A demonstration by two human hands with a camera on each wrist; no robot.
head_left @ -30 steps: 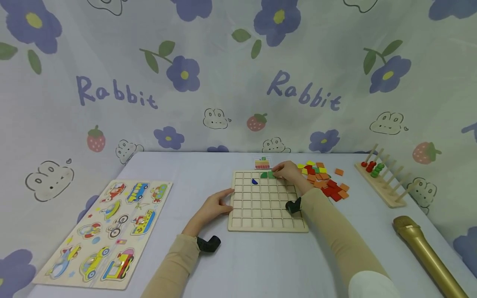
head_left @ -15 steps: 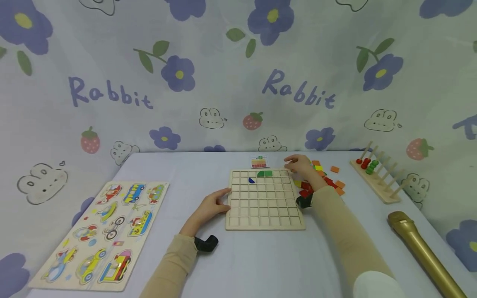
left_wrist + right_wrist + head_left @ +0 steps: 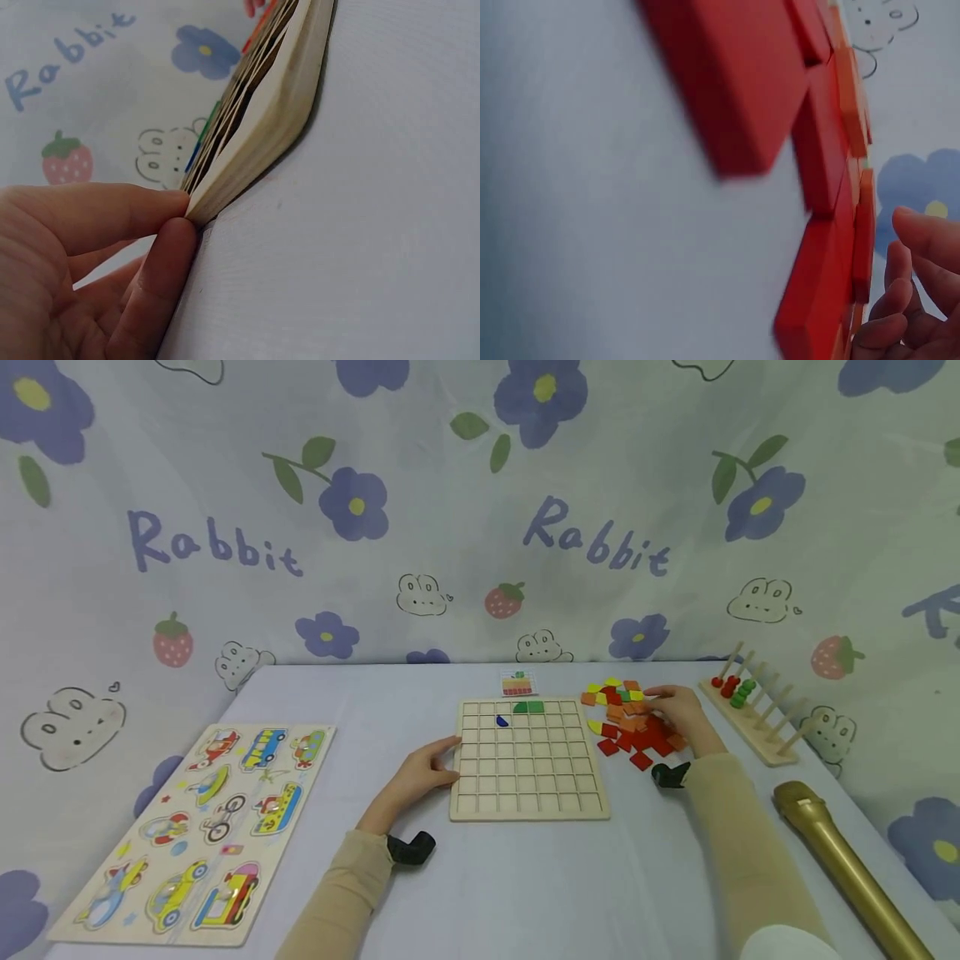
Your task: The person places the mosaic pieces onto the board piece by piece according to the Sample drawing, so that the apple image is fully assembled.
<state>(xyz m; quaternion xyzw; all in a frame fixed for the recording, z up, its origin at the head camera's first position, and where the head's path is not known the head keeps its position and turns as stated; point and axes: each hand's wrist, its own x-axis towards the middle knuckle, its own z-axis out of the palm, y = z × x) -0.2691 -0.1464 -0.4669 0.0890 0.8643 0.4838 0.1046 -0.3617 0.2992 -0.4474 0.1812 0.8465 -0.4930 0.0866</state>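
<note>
I have the left hand (image 3: pixel 415 775) at a light wooden grid board (image 3: pixel 528 768), the right hand (image 3: pixel 677 708) at a pile of flat red, orange and yellow tiles (image 3: pixel 636 739).
The board lies in the middle of the white cloth-covered table (image 3: pixel 540 885); index finger and thumb of the left hand are spread and touch its left edge. The pile is just right of the board; over its right side the right hand has fingers loosely bent, but I cannot tell if they touch a tile. In the board's far row a rounded green piece (image 3: pixel 521 707) sits beside a square green tile (image 3: pixel 536 707); a dark blue piece (image 3: pixel 502 721) lies nearer, to the left.
</note>
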